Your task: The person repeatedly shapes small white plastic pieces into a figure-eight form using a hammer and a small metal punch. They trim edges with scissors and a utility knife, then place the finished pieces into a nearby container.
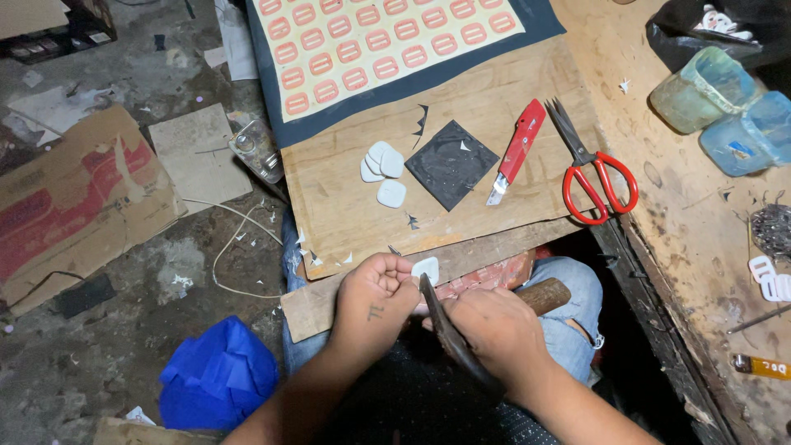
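My left hand (375,298) pinches a small white rounded piece (427,268) at the near edge of a wooden board (461,177). My right hand (498,328) grips dark metal shears (445,330) with a wooden handle (545,294), blades touching the white piece. Three more white rounded pieces (383,171) lie on the board beside a dark square sheet (451,162). A dark sheet printed with rows of pink rounded shapes (387,41) covers the far end of the board.
A red utility knife (517,151) and red-handled scissors (595,175) lie right of the dark square. Two translucent plastic containers (725,107) stand on the wooden surface at right. Cardboard (74,198), a glass jar (257,150) and blue cloth (218,375) lie on the floor at left.
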`<state>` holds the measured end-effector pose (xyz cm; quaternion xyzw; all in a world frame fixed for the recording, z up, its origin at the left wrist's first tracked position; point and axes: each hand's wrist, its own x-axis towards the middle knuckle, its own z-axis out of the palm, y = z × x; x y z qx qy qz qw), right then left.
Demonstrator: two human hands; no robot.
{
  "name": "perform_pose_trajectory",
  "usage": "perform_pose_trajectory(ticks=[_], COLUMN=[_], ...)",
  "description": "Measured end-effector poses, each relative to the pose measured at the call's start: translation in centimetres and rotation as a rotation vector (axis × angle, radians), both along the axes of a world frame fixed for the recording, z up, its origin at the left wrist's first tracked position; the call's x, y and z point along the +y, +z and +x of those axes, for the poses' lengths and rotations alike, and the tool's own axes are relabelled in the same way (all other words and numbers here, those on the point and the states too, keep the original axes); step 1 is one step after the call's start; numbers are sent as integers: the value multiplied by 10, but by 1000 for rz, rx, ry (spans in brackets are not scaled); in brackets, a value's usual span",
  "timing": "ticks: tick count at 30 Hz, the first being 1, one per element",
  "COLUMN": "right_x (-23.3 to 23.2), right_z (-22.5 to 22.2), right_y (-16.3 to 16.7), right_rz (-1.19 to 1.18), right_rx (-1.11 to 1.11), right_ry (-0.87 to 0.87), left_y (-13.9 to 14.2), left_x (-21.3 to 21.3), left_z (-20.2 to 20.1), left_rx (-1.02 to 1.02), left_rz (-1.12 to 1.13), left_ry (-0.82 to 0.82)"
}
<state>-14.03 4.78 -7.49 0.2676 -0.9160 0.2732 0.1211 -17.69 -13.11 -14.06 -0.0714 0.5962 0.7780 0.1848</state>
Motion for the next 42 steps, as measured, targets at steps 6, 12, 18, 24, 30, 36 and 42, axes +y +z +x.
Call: perform_pose_trajectory(ticks=[6, 12, 18, 24, 30, 36, 42], right_x=[1, 9, 23, 28, 20, 37, 70], right_z=[1, -3, -11, -10, -11, -15, 5], right_y=[-5, -16, -19, -21, -26, -28, -65], right_rz=[35, 15, -155, -227, -183, -27, -321], right_rx=[-2, 9, -76, -153, -110, -59, -496], right_ry=[10, 57, 114, 188, 109, -156, -495], left_y=[9, -1, -29, -44, -44, -44, -52], left_x=[1, -5, -14, -16, -10, -13, -12], left_z=[9, 12, 12, 20, 11, -1, 3], left_rx=[148, 26, -140, -99, -167, -100, -115], left_rz=[-105, 109, 262, 326, 252, 322, 275], left_ry=[-30, -141, -184, -204, -104, 29, 26])
